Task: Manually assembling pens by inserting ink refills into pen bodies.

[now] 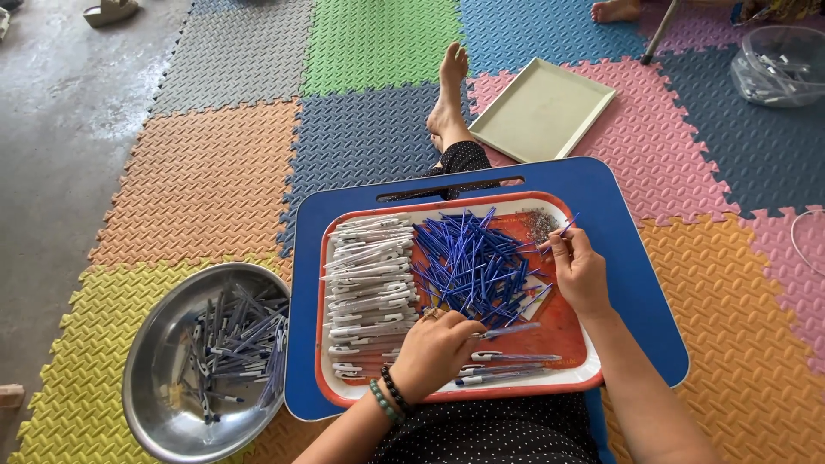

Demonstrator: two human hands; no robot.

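**A:** Your left hand (436, 348) rests near the front edge of the orange tray (563, 320), fingers curled down around a pen barrel (509, 330) that sticks out toward the tray's right side. I'd call that a closed, loose grip on the barrel's end.

**B:** And the right?

**A:** Your right hand (580, 273) is by the tray's far right corner, thumb and forefinger pinched on one thin blue refill (560, 233), its tip pointing up and away from you. The other fingers are folded in. Just beyond it lies a small heap of tiny metal bits (540, 225), too small to make out.

**B:** How will those refills behave?

**A:** Very light, thin and somewhat bendy, I'd judge, and smooth enough to roll or slip. Take one near its middle or lower third with your fingertips, as you do now; squeezing hard near the tip could bend it. The barrels look stiff and light, easy to hold anywhere along the shaft.

**B:** Where is the rest?

**A:** The blue refill pile (473, 262) fills the tray's middle; the white barrels (371, 279) are stacked along its left edge; a few pens (503, 368) lie along the front edge. The tray sits on a blue lap table (632, 283). A steel bowl (163, 344) of pens stands on the mat beside the table's left edge.
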